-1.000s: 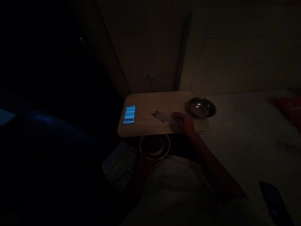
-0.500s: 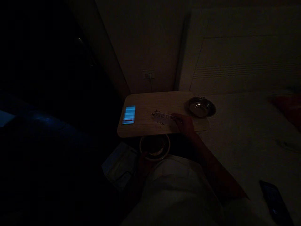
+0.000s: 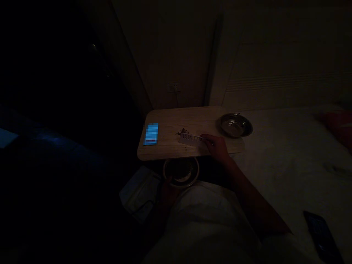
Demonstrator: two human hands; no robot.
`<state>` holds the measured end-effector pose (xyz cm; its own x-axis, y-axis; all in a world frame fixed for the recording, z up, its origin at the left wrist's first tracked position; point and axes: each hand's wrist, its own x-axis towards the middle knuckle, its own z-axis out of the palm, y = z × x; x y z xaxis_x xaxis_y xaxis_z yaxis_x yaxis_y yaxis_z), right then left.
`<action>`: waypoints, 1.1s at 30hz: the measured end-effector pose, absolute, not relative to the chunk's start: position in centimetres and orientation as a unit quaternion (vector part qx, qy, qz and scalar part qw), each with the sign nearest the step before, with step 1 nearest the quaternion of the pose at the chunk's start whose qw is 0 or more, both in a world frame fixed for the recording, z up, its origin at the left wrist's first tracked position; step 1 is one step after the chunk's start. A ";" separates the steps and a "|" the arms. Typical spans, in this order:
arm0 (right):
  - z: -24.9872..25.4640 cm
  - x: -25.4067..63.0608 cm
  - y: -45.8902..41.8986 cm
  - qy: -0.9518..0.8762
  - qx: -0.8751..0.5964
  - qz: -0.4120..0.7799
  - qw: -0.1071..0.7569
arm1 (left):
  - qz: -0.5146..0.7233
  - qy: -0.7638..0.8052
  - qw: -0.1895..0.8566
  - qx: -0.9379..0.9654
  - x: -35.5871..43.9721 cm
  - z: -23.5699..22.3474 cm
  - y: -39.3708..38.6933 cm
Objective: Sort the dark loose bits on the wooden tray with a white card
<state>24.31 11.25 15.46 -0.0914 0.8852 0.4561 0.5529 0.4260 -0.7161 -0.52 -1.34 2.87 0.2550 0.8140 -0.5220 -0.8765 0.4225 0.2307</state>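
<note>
The room is very dim. My right hand (image 3: 218,147) is closed around the handle of a pale slotted brush-like tool (image 3: 192,139), whose exact kind I cannot make out. The tool rests low over a wooden tabletop (image 3: 170,119), beside a scatter of small dark crumbs (image 3: 182,131). Just below the table's near edge, my left hand (image 3: 168,187) grips the left side of a round bowl (image 3: 197,172) with a light rim. Inside the bowl it is mostly dark, with a pale patch.
A lit phone (image 3: 151,134) lies at the table's left end. A shiny metal bowl (image 3: 235,125) stands at the right end. A dark phone (image 3: 321,234) lies on the pale bedding (image 3: 277,157). Behind the table is a wall socket (image 3: 173,87) with a cable.
The tool has tipped and shifted slightly towards the near edge, and some crumbs have spread nearer that edge. My left hand and its bowl stay put.
</note>
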 end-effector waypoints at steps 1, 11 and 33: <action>15.4 24.3 11.3 -0.716 -0.503 0.184 0.449 | 0.540 0.308 0.782 -0.054 -0.5 2.8 -1.3; 15.6 24.3 11.1 -0.709 -0.503 0.189 0.458 | 0.547 0.352 0.757 -0.064 -0.4 3.7 -1.3; 15.5 25.0 11.0 -0.716 -0.498 0.204 0.445 | 0.540 0.364 0.755 -0.082 -0.3 4.8 -1.3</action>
<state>25.05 10.95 15.53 -0.1074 0.8943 0.4344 0.5317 0.4209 -0.7350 -0.25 -1.30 4.82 0.1523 0.7556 -0.6371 -0.8744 0.4035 0.2694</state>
